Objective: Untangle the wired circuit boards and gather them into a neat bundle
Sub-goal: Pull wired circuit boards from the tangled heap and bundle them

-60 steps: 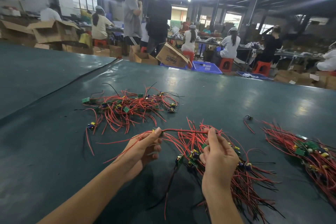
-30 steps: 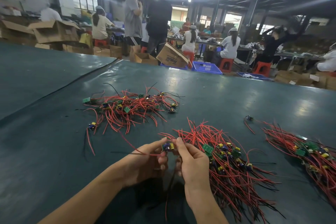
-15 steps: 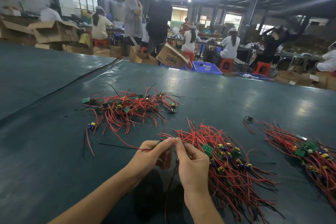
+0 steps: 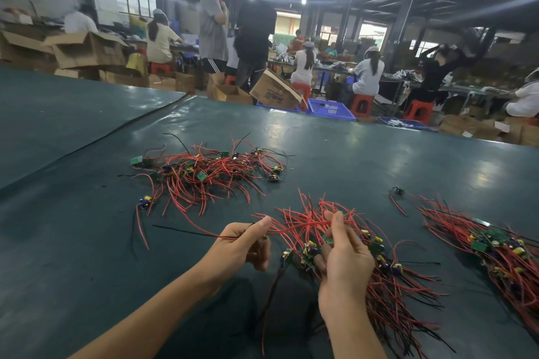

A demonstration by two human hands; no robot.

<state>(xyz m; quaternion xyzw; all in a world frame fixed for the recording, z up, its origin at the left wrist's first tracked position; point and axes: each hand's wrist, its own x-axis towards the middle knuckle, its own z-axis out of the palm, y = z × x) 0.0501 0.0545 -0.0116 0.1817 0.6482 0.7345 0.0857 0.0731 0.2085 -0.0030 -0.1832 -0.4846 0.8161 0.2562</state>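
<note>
A middle bundle (image 4: 388,280) of small green circuit boards with red and black wires lies on the dark green table (image 4: 87,256) in front of me. My left hand (image 4: 242,245) pinches a red and black wire pair between thumb and forefinger, the wires stretching left over the table. My right hand (image 4: 344,253) grips wires and a few boards at the near left end of the bundle, thumb raised against the red strands. One small board (image 4: 286,256) hangs between my hands.
A loose tangle of wired boards (image 4: 204,175) lies farther back on the left. Another bundle (image 4: 495,245) lies at the right edge, with a stray piece (image 4: 398,191) near it. Beyond the table are cardboard boxes (image 4: 275,93), blue crates (image 4: 329,109) and seated workers.
My hands, close together half a second ago, have drawn apart. The left hand has pulled its wire pair leftward; the right hand has shifted right, over the bundle's boards.
</note>
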